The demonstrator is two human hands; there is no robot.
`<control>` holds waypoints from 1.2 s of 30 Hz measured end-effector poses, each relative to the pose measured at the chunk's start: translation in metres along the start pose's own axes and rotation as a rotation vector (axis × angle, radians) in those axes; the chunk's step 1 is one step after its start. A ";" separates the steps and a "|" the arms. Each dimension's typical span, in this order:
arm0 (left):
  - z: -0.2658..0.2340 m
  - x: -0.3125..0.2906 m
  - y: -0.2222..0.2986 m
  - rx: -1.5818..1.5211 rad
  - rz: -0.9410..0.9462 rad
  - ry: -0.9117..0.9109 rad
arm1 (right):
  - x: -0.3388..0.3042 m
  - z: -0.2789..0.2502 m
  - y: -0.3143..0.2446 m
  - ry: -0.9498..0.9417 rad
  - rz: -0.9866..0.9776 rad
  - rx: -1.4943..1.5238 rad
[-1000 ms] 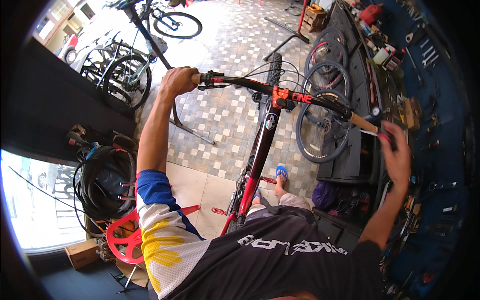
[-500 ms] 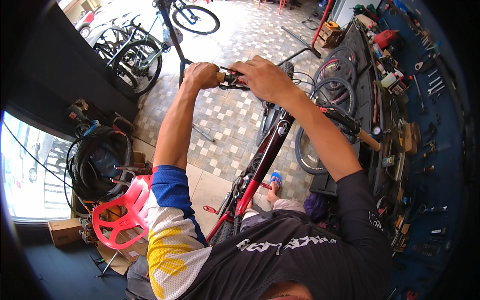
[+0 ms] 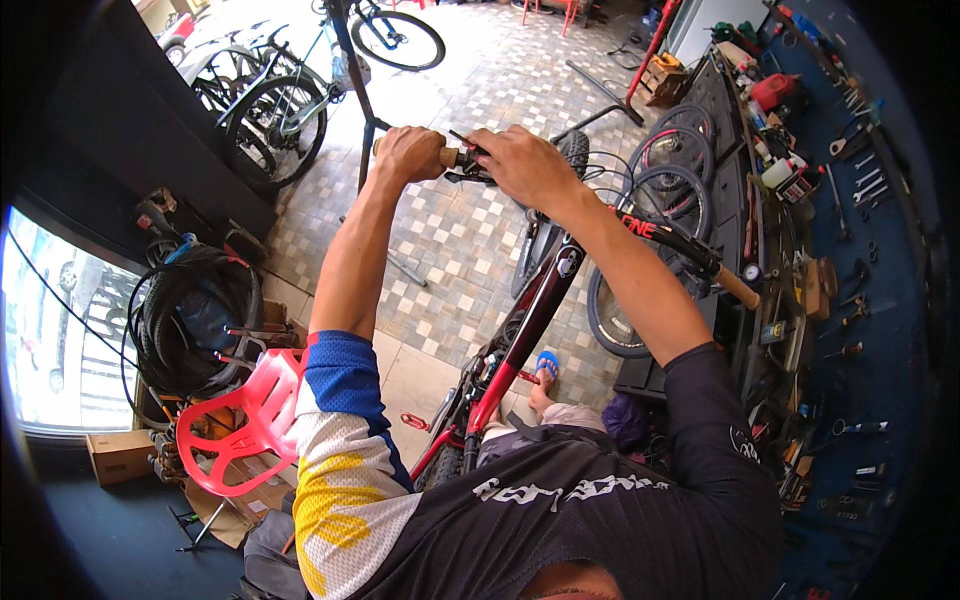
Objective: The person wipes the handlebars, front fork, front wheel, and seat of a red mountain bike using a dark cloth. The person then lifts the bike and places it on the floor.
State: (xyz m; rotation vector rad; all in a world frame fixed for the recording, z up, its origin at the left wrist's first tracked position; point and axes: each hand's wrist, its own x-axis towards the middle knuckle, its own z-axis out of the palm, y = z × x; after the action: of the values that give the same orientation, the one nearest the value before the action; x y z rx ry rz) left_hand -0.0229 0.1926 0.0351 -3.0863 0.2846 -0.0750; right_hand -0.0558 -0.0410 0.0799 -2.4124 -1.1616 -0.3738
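Observation:
A dark red and black bicycle (image 3: 535,315) stands between my legs, its handlebar turned across in front of me. My left hand (image 3: 410,155) is wrapped round the tan grip (image 3: 451,157) on the bar's left side. Just inward, my right hand (image 3: 525,168) is closed over the black and red brake lever clamp (image 3: 470,162). Its fingers hide much of that part, and a thin dark lever end sticks out by the fingertips. The other tan grip (image 3: 738,287), at the bar's right end, is free of both hands.
A red plastic chair (image 3: 240,425) and coiled black tyres (image 3: 190,325) are at left. Loose wheels (image 3: 675,190) lean against the dark cabinets at right, below a tool wall (image 3: 865,190). A stand's dark post (image 3: 350,80) rises ahead. Other bicycles (image 3: 275,125) stand at far left.
My left hand has shifted slightly right along the grip, so a bit of tan now shows at its outer side. My right hand stays at the clamp. The view has tilted a little.

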 end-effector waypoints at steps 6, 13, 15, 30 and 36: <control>-0.005 -0.005 0.005 -0.015 0.017 0.009 | 0.007 -0.013 -0.037 -0.222 0.249 -0.120; -0.006 -0.001 0.008 0.002 -0.015 -0.024 | 0.029 -0.002 -0.029 -0.260 0.408 0.136; -0.008 -0.002 0.010 0.000 -0.022 -0.036 | 0.036 -0.016 -0.030 -0.404 0.527 0.394; -0.008 -0.004 0.006 -0.017 0.017 -0.018 | 0.021 0.005 -0.052 -0.260 0.412 -0.042; 0.001 -0.004 0.003 -0.022 0.028 0.001 | 0.031 -0.026 -0.069 -0.518 0.406 -0.147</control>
State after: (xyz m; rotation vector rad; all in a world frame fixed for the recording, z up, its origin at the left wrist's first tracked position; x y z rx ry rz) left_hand -0.0277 0.1903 0.0335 -3.1031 0.3314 -0.0731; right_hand -0.0927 0.0056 0.1342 -2.8876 -0.8089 0.3237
